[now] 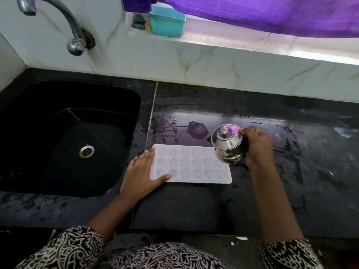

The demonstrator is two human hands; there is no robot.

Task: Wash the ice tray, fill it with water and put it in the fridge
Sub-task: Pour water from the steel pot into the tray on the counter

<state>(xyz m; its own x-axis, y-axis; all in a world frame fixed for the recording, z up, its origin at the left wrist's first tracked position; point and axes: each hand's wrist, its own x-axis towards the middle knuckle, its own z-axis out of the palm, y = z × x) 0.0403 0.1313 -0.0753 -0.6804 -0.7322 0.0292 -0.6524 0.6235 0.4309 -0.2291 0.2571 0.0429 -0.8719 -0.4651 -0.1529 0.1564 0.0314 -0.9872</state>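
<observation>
A translucent white ice tray [191,166] with star and shell shaped moulds lies flat on the wet black counter [272,171], just right of the sink. My left hand [144,172] rests on the tray's left end, fingers straight along its edge and thumb lying on its near corner. My right hand [256,146] grips a small lidded steel pot [228,143], tilted toward me over the tray's far right corner. No water stream is visible from the pot.
A black sink [64,136] with a steel drain [86,151] fills the left. A curved steel tap [58,20] rises from the tiled wall above it. A teal box [167,21] stands on the window sill under a purple curtain [272,14].
</observation>
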